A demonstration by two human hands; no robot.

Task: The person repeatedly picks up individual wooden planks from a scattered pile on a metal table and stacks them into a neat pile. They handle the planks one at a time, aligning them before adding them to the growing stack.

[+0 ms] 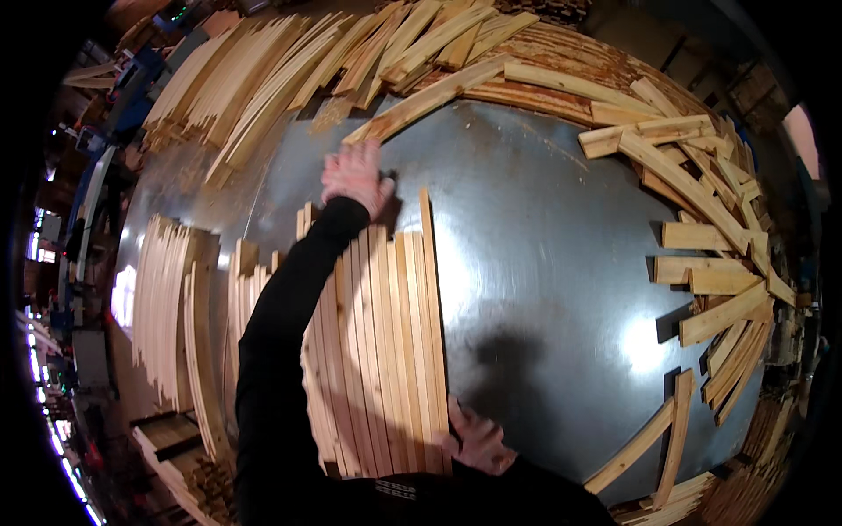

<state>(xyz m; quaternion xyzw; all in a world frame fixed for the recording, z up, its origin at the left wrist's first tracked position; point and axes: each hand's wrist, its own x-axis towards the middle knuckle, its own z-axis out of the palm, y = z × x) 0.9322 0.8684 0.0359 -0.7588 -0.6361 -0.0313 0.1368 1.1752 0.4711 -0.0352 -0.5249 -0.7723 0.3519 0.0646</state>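
Observation:
My left hand (355, 175) is stretched far forward over the metal table, its fingers extended and holding nothing. Its fingertips are at the near end of a long wooden board (430, 103) that slants away to the right; whether they touch it I cannot tell. Under my left forearm lies a row of narrow wooden boards (373, 342), side by side on edge. The rightmost board (430, 263) sticks out past the others at the far end. My right hand (478, 438) is low beside that board's near end, fingers apart, with fingertips against or close to its side.
The shiny metal tabletop (535, 237) reflects lamps. Loose boards (693, 184) lie crisscrossed along the right edge. Neat stacks of boards (228, 79) line the far left, with another stack (162, 307) at the near left. Two boards (675, 438) overlap at the lower right.

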